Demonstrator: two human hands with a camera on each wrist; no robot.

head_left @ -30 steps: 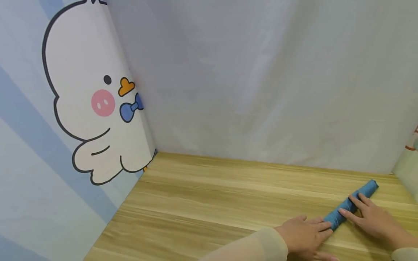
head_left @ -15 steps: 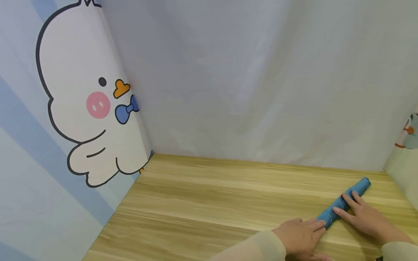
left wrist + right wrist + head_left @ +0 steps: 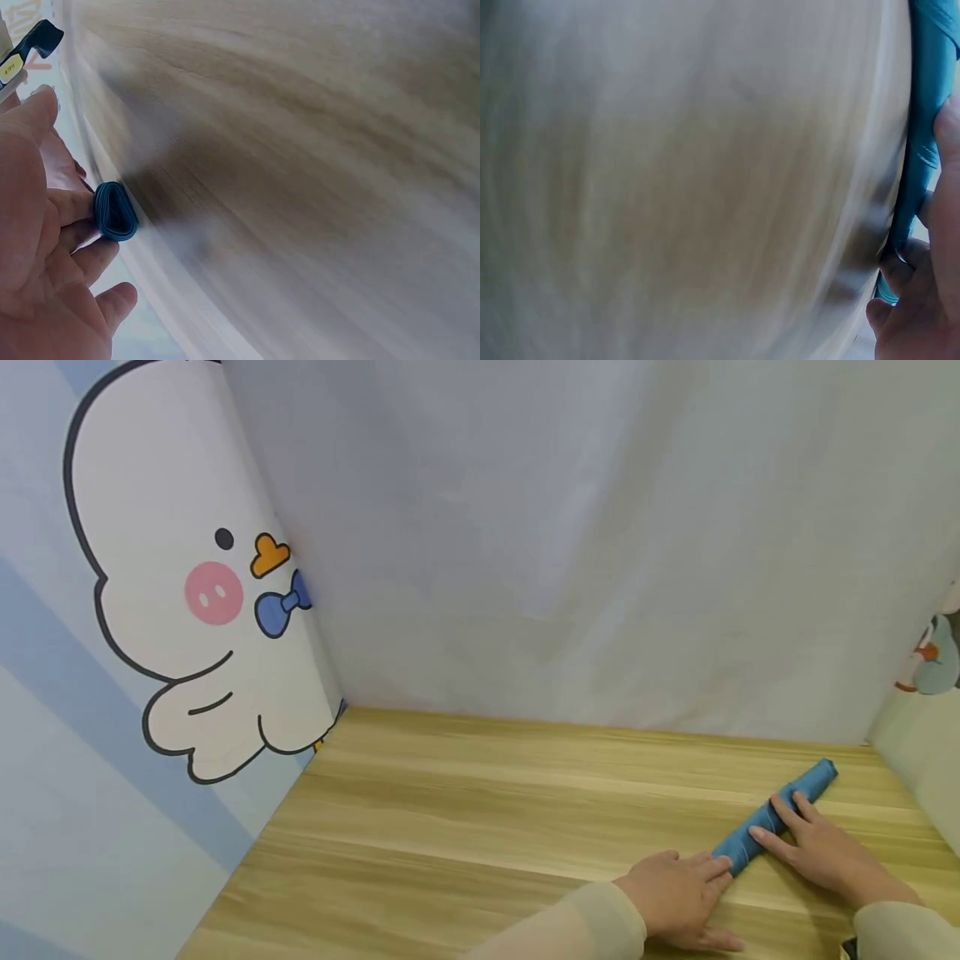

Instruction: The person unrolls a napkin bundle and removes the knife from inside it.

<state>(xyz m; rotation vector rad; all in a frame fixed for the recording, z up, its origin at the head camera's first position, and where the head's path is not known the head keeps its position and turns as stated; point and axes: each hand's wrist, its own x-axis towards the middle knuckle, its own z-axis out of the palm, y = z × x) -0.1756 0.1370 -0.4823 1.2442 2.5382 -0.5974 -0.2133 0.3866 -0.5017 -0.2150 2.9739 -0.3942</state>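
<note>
A rolled-up blue cloth [image 3: 750,833] lies slantwise on the wooden table at the right of the head view. Its coiled end [image 3: 115,213] shows stacked layers in the left wrist view. My left hand [image 3: 678,893] touches the near end of the roll with outstretched fingertips, its thumb spread away on the table side. Farther along, my right hand [image 3: 821,847] rests its fingertips and thumb across the middle of the cloth. In the right wrist view the blue roll [image 3: 928,82] runs down the right edge beside the hand.
The wood-grain table [image 3: 487,802] meets a pale grey curtain [image 3: 562,543] at the back. A cartoon-bird cloth wall [image 3: 172,552] stands on the left, and a printed panel [image 3: 926,752] on the right. A black item with a yellow label [image 3: 30,49] appears in the left wrist view.
The head view has shifted, so the roll and hands sit farther left in frame. Both hands stay on the cloth; more of the left thumb shows.
</note>
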